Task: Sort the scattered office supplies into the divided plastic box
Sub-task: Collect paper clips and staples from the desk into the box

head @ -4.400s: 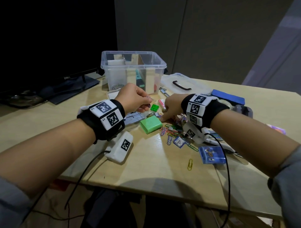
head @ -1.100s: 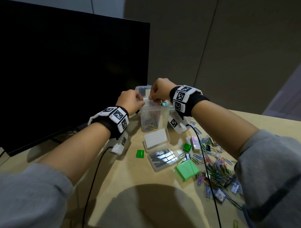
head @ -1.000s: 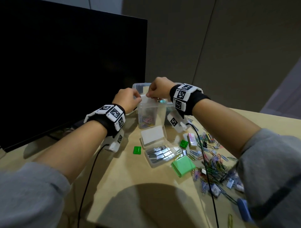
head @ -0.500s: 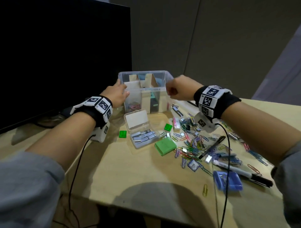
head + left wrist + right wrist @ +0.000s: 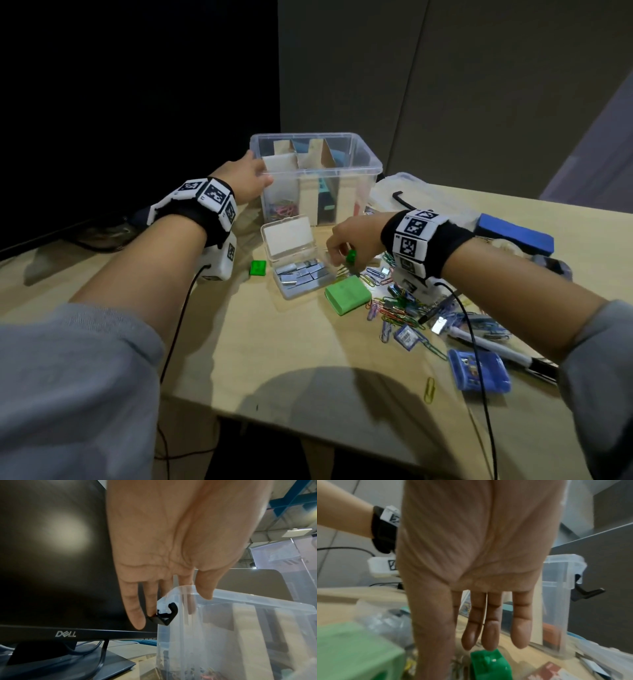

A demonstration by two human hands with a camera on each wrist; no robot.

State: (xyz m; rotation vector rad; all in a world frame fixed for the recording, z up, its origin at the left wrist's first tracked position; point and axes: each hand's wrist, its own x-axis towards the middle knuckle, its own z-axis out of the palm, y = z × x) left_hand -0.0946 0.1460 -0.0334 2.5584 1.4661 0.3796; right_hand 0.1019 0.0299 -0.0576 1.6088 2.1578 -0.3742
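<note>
The clear divided box (image 5: 359, 164) stands at the back of the table, with coloured paper clips in its left compartment. My left hand (image 5: 248, 178) lies with straight fingers against the box's left corner (image 5: 173, 596), thumb at the rim, next to a black latch (image 5: 164, 616). Just in front of the box, my right hand (image 5: 346, 245) hangs over a small green plastic piece (image 5: 351, 257). Its straight fingers (image 5: 489, 635) end just above that green piece (image 5: 489, 665) and hold nothing. A heap of paper clips (image 5: 394, 308) lies under the right wrist.
An open clear case of staples (image 5: 298, 274), a green box (image 5: 347, 295) and a small green block (image 5: 257, 268) lie mid-table. To the right are a blue case (image 5: 479, 375), a marker (image 5: 493, 346), a blue eraser (image 5: 513, 234) and the box lid (image 5: 411, 195). A monitor (image 5: 51, 547) stands left.
Both hands were at the top of the box a second ago. The right hand has come down and toward me to the green piece; the left stays at the box's left side.
</note>
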